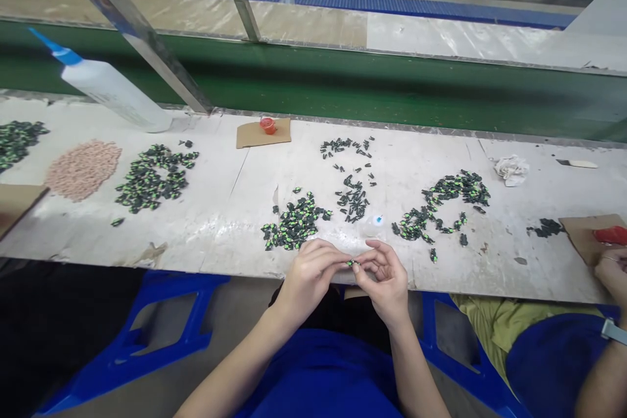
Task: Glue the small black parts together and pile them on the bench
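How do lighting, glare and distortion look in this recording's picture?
Head view: whitish glare streaks the pale ledge beyond the green panel; head view: a dark, shadowy band runs along that panel; head view: the white bottle slants near the left side, perhaps from wide-angle stretch; head view: the held piece is too small for fine detail.

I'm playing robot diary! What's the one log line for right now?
left hand: holding small green-and-black piece | right hand: holding same piece | beyond left hand: green-and-black pile, red pot on cardboard
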`<action>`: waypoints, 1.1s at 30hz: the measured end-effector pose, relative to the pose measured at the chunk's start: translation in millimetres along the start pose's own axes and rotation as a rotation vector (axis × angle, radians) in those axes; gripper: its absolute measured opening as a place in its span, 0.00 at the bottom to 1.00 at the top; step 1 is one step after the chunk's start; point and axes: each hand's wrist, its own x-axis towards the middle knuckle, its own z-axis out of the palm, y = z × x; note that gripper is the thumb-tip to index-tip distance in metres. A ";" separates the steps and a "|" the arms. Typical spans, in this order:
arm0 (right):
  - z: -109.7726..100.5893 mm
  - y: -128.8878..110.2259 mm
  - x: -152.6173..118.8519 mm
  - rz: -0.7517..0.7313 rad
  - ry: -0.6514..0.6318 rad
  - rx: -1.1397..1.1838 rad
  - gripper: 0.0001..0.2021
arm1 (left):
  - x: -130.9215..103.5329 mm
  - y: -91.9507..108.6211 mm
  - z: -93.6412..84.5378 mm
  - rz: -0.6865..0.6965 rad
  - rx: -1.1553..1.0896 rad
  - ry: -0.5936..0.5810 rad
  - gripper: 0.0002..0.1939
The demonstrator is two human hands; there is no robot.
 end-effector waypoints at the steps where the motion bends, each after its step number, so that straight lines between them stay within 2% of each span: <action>1: -0.8 -0.2 0.0 -0.003 0.007 -0.014 0.17 | -0.1 0.1 2.1 0.017 0.002 -0.001 0.09; 4: -5.1 0.2 -1.7 -0.032 0.013 -0.095 0.15 | 0.0 -0.1 10.3 0.019 -0.028 -0.046 0.09; 8: -20.9 3.5 -5.2 -0.110 0.026 -0.335 0.15 | 4.0 -10.4 14.3 -0.079 0.049 -0.123 0.06; 10: -33.7 4.2 -3.8 -0.189 0.157 -0.514 0.14 | 9.0 -21.8 10.3 -0.100 0.176 -0.066 0.05; 13: -51.9 0.4 4.7 -0.375 0.498 -0.808 0.10 | 18.8 -40.2 1.7 -0.113 0.404 0.057 0.07; 15: -57.1 -4.4 12.6 -0.495 0.617 -0.968 0.11 | 24.5 -48.4 -1.6 -0.120 0.517 0.047 0.07; 16: -56.5 -6.5 16.4 -0.533 0.611 -1.023 0.13 | 26.6 -50.7 -2.1 -0.124 0.555 0.026 0.07; 18: -49.4 -8.4 22.9 -0.567 0.517 -1.078 0.17 | 28.8 -51.9 -1.6 -0.129 0.595 -0.014 0.07; 21: -30.4 -4.1 30.7 -0.540 0.361 -1.081 0.22 | 27.1 -49.5 -0.3 -0.130 0.602 -0.008 0.06; 23: -19.0 1.0 35.7 -0.494 0.307 -1.058 0.22 | 22.8 -47.9 -0.8 -0.122 0.581 0.006 0.07; 25: -12.1 4.8 39.9 -0.445 0.272 -1.006 0.18 | 16.8 -47.3 -2.3 -0.103 0.533 -0.007 0.07; 29: -11.2 1.7 39.6 -0.381 0.175 -0.810 0.12 | 4.9 -47.7 -5.3 -0.130 0.437 -0.028 0.05; 33: -13.9 -12.0 26.8 -0.148 0.042 -0.664 0.13 | 2.8 -49.2 -5.1 -0.200 0.373 -0.020 0.04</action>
